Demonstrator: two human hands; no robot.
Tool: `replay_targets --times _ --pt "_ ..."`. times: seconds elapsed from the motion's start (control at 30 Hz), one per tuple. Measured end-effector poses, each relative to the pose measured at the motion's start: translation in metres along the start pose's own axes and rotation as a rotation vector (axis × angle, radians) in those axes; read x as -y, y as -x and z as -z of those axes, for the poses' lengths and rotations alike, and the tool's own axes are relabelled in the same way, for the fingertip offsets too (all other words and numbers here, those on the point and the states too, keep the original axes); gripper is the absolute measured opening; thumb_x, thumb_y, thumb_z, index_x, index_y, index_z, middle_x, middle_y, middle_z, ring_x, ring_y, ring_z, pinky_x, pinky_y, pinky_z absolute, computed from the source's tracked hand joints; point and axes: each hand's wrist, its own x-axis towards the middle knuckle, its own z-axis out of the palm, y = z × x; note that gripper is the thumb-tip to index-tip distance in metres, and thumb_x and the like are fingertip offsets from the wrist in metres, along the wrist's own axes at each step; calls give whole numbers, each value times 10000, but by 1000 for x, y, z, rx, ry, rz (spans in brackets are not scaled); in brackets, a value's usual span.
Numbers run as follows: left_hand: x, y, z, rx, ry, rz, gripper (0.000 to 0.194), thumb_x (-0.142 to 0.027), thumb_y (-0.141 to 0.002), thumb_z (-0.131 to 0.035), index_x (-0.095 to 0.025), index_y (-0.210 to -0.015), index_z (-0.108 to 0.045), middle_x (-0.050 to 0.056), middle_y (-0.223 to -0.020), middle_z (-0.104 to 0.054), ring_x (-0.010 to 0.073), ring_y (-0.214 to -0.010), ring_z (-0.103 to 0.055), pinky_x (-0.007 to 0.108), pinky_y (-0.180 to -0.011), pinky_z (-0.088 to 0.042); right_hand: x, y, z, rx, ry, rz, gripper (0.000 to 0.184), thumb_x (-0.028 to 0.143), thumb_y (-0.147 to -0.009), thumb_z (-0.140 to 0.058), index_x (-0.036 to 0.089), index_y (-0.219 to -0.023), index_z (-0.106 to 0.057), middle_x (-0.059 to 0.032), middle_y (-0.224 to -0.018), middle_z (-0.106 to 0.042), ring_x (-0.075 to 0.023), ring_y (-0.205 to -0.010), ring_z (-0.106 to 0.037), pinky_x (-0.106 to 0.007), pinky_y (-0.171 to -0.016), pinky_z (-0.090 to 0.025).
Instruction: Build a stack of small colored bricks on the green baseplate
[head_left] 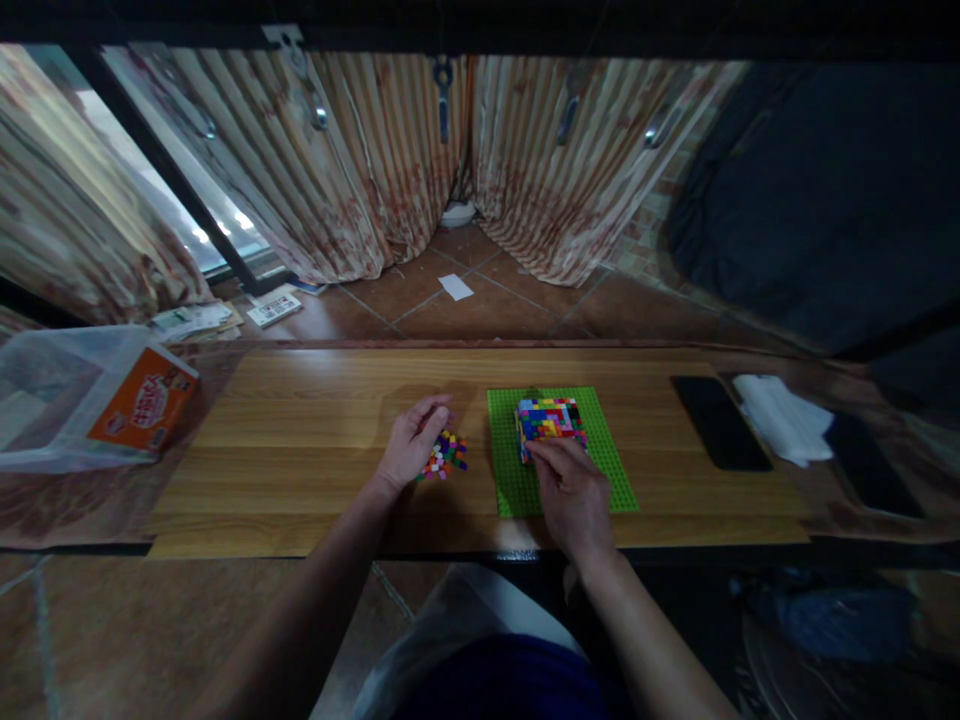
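A green baseplate lies on the wooden table. On it stands a block of many-coloured small bricks. My right hand rests on the plate with its fingertips against the near side of that block, fingers curled. A small heap of loose coloured bricks lies left of the plate. My left hand hovers over that heap, fingers bent and close together; whether it holds a brick is hidden.
A black phone and a white cloth lie at the table's right, with another dark flat thing beyond. A plastic bag with an orange packet sits at the far left. Curtains hang behind.
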Motion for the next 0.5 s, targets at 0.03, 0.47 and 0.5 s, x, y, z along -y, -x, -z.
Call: replay_targets --times 0.03,0.47,0.5 --pt "0 0 0 0 -1 1 430 -506 -895 -527 -174 -1134 -661 49 -892 -703 164 -789 -664 281 -735 -533 0 0 0 -3 5 6 230 249 -941 -515 242 -954 -744 -53 -943 -706 -168 -885 -672 -335 -818 -561" --pt "2 0 0 11 -5 4 442 -500 -905 -511 -156 -1147 -644 58 -921 -697 159 -793 -660 279 -736 -540 -1 2 -3 -62 20 56 217 217 -931 -528 224 -939 -744 -60 -928 -715 -172 -886 -679 -335 -816 -570" --pt "2 0 0 13 -1 5 442 -500 -903 -512 -158 -1149 -643 58 -921 -698 158 -789 -660 279 -731 -541 -2 2 -3 -67 22 58 216 215 -930 -528 221 -941 -744 -62 -932 -715 -172 -889 -679 -336 -819 -570"
